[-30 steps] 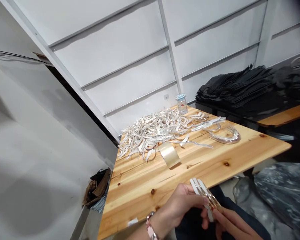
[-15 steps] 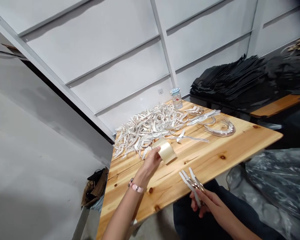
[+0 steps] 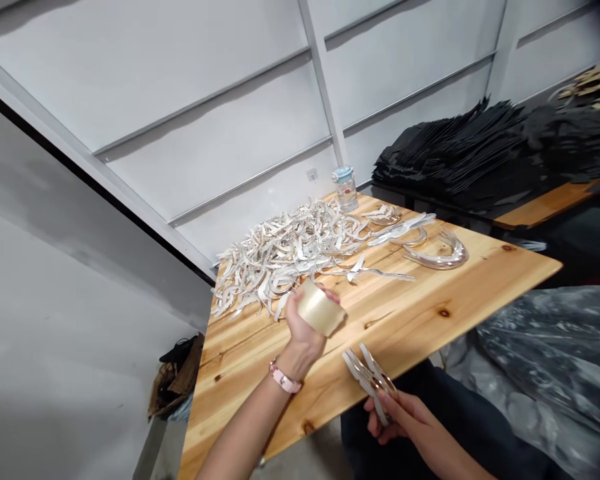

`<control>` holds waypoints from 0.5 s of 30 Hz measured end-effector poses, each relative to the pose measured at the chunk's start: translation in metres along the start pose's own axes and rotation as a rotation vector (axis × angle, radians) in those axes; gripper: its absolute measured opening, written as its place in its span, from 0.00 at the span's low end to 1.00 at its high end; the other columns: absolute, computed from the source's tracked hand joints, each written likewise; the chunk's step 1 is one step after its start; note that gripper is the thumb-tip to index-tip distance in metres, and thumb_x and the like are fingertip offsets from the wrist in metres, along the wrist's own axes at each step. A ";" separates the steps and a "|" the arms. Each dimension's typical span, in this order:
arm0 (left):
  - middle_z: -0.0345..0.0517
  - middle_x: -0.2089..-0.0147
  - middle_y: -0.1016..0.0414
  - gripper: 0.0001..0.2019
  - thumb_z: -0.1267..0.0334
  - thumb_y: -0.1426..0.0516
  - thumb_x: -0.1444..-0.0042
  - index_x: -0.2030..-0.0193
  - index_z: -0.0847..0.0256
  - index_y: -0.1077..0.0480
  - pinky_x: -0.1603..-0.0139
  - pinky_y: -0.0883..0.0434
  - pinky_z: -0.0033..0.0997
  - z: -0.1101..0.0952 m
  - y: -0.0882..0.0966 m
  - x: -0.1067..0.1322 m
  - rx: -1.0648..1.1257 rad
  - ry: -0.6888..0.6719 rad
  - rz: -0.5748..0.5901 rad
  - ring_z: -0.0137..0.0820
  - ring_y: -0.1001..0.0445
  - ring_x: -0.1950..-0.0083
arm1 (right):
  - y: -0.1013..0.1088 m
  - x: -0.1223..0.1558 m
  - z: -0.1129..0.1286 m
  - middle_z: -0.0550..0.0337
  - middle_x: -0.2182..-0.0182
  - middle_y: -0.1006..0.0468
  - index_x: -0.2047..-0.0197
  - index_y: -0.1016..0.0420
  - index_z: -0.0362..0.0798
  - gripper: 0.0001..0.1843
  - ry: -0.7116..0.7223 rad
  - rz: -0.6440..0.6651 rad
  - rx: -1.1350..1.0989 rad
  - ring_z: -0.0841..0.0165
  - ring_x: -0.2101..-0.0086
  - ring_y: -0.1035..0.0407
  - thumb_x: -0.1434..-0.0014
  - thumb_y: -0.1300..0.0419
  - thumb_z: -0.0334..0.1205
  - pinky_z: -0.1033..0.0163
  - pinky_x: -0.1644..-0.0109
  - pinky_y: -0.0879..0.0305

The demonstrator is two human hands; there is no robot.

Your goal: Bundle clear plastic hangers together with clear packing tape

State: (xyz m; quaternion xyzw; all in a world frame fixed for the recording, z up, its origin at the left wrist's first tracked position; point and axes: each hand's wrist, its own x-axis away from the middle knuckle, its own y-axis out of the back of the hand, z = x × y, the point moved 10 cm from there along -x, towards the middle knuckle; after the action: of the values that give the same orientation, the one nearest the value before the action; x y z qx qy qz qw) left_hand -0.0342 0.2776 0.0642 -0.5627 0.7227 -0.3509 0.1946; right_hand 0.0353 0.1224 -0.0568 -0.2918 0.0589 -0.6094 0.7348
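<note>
My left hand (image 3: 303, 327), with a pink band at its wrist, is wrapped round a wide roll of yellowish packing tape (image 3: 322, 309) above the table. In my right hand (image 3: 397, 413), at the table's front edge, is a small bunch of shiny curved strips (image 3: 370, 377) with pale ends pointing up and left. The fingers are closed round the lower part of the bunch, which they partly hide. Behind the tape lies a large heap of similar white and silvery strips (image 3: 300, 243).
On the wooden table (image 3: 410, 333) a curved bundle of strips (image 3: 443, 257) lies to the right. A bottle with a blue lid (image 3: 347, 189) stands at the back. Black sheets (image 3: 450, 150) are stacked on another table. Grey plastic wrapping (image 3: 555, 347) is at the right.
My left hand has turned and now wraps further round the tape roll. My right hand has moved left with the strips, closer to the left one. The view has shifted slightly.
</note>
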 end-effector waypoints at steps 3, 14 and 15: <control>0.43 0.71 0.27 0.10 0.58 0.45 0.48 0.66 0.63 0.30 0.61 0.29 0.35 -0.011 0.017 -0.012 0.178 0.011 -0.178 0.32 0.27 0.69 | -0.001 0.001 0.004 0.55 0.74 0.22 0.65 0.23 0.42 0.32 -0.015 0.009 0.014 0.68 0.73 0.29 0.48 0.41 0.68 0.62 0.67 0.33; 0.45 0.72 0.29 0.09 0.60 0.49 0.48 0.68 0.63 0.32 0.60 0.29 0.38 -0.027 -0.019 -0.007 0.084 0.214 -0.151 0.33 0.29 0.70 | 0.001 -0.005 -0.005 0.55 0.76 0.24 0.64 0.24 0.43 0.32 0.010 0.034 0.056 0.68 0.75 0.31 0.46 0.44 0.68 0.67 0.76 0.39; 0.43 0.72 0.30 0.09 0.58 0.48 0.47 0.68 0.62 0.32 0.60 0.29 0.35 -0.034 -0.037 -0.003 0.059 0.145 -0.073 0.31 0.29 0.70 | 0.001 -0.005 -0.005 0.55 0.76 0.24 0.64 0.23 0.43 0.32 0.017 0.030 0.062 0.68 0.75 0.32 0.45 0.44 0.67 0.67 0.76 0.39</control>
State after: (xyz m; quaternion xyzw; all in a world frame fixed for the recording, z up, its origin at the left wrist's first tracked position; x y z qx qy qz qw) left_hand -0.0311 0.2853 0.1134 -0.5558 0.7032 -0.4188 0.1453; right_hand 0.0326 0.1250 -0.0622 -0.2629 0.0508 -0.6021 0.7522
